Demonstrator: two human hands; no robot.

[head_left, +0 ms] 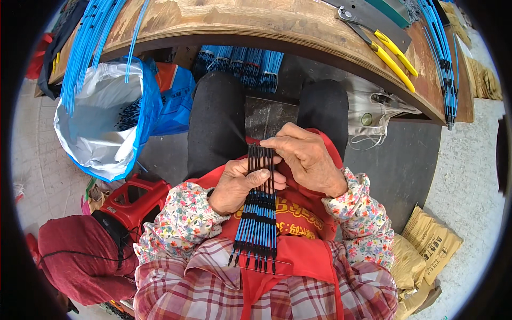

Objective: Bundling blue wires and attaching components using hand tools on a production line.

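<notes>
A flat row of thin blue rods with black ends and bands [256, 226] lies over my lap, fanned slightly toward its lower tips. My left hand [242, 184] is closed around its upper black part, thumb across the front and fingertips showing behind. At the top right of the row, my right hand [306, 160] is bent with its fingers drawn together, the index fingertip against the upper rod ends. The thumb of that hand is mostly hidden. Across the lower tips runs a thin wire-like line [274, 263].
Ahead stands a wooden table [213, 18] bearing yellow-handled shears [392, 58] and blue rods [448, 69]. More blue rods [98, 32] overhang its left edge above a lined blue bag [101, 136]. A red stool [136, 200] is at left; brown paper sacks [429, 242] lie right.
</notes>
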